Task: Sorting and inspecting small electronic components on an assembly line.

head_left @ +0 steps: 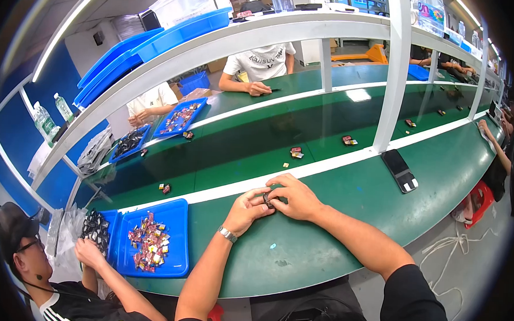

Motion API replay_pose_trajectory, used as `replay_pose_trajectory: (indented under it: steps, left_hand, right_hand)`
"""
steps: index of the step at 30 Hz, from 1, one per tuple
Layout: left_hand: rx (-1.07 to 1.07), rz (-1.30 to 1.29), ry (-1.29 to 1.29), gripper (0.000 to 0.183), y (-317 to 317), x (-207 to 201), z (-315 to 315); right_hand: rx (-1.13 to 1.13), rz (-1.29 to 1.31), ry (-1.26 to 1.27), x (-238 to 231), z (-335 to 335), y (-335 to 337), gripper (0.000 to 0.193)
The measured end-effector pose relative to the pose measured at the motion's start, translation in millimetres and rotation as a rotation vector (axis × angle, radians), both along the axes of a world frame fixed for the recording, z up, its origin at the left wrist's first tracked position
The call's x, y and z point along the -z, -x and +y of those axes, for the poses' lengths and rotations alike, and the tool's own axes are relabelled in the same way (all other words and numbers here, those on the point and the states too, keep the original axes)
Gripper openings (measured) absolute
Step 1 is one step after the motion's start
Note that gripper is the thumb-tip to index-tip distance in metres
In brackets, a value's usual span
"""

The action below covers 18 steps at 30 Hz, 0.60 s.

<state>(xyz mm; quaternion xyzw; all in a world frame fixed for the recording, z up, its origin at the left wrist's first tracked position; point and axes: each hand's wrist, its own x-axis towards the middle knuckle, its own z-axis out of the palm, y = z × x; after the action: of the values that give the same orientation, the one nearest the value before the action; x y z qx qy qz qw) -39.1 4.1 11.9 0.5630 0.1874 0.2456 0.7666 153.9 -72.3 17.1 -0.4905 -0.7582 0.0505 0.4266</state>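
Observation:
My left hand [245, 210], with a metal-band watch at the wrist, and my right hand [295, 197] meet over the green bench near its white rail. Between their fingertips is a small black part [268, 201], mostly covered by the fingers, so its exact kind does not show. Both hands are closed on it, thumbs and forefingers pinching from either side. To the left of my left forearm a blue tray [182, 237] holds a heap of small red, yellow and white pieces [150, 242].
A dark conveyor belt [234, 165] beyond the rail carries scattered small assemblies [296, 152]. A black phone-like device [400, 171] lies at right, beside a white upright post [392, 80]. At left, a co-worker's hand [90, 252] reaches over black parts [95, 229]. Other people sit across the belt.

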Motion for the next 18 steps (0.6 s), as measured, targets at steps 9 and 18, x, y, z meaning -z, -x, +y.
replay_pose_trajectory:
  steps: [9,18]
  left_hand:
    - [0.009,0.015,0.03,0.041,2.9,6.2,2.5]
    - [-0.003,-0.01,0.017,0.037,0.2,5.6,0.9]
  right_hand:
    - [-0.168,0.096,0.091,-6.2,-4.2,-1.9,0.005]
    - [-0.017,0.12,0.094,1.3,-6.3,2.6,0.008]
